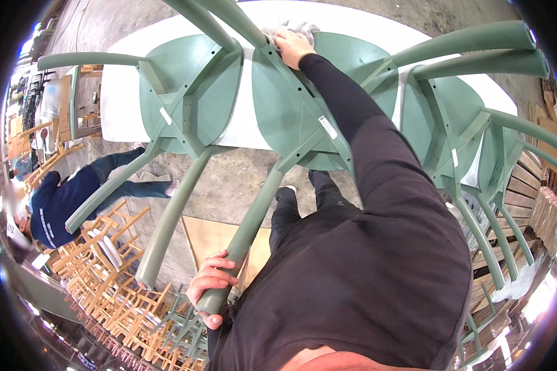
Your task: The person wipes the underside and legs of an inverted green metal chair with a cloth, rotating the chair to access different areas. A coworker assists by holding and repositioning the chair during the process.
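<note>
At my far left a co-worker [65, 201] in a dark navy top and jeans leans beside a crowd of pale wooden chair frames [99, 294]. Next along, a green chair [192, 127] lies upside down, its round seat on the white tabletop [120, 99] and its legs pointing outward. My left hand [211, 284] comes next, low and close to my body: I have my fingers wrapped around one leg [249, 226] of the middle green chair [269, 105], near the leg's free end. That chair is also upturned, seat down on the white top in front of me, its crossed braces and a small white label facing up. At its far side my right hand [293, 49], arm stretched out, is closed over a bunched gray cloth [303, 27], beside the base of another leg; my palm is hidden. To the right, more upturned green chairs [461, 102] crowd together, their legs fanning outward. Below them, clear plastic [518, 283] hangs about the leg ends.
</note>
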